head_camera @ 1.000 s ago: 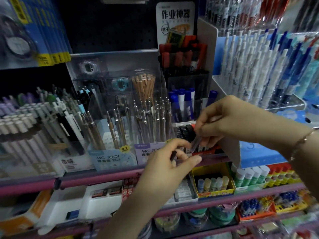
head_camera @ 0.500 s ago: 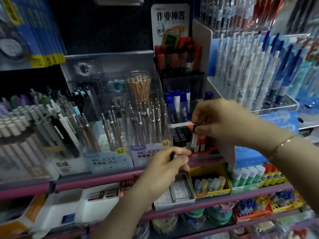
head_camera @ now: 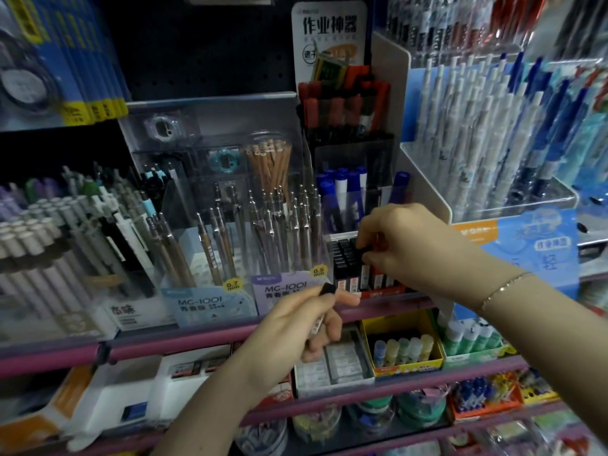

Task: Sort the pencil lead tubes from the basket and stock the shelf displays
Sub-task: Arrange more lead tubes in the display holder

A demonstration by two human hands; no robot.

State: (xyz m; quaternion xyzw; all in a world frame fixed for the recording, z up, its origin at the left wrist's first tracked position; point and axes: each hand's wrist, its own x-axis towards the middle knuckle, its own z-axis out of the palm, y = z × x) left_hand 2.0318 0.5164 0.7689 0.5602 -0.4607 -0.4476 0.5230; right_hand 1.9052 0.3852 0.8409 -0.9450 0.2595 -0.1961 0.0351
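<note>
A small display box (head_camera: 375,292) on the shelf holds a row of black-capped pencil lead tubes (head_camera: 343,258). My right hand (head_camera: 411,245) is over that box and pinches the black cap of one lead tube (head_camera: 364,250) standing among the others. Lower and to the left, my left hand (head_camera: 296,324) grips another lead tube (head_camera: 327,288); its black cap sticks up between thumb and fingers and its clear body shows under the palm. The basket is out of view.
Mechanical pencil displays marked 0.7 (head_camera: 210,307) and 0.5 (head_camera: 286,291) stand left of the lead box. Blue markers (head_camera: 342,199) rise behind it, and a pen rack (head_camera: 493,143) sits to the right. Glue sticks (head_camera: 401,350) and erasers (head_camera: 332,360) fill the shelf below.
My right hand has carried its lead tube down from in front of the box into the row of tubes. My left hand stays put, still holding its tube.
</note>
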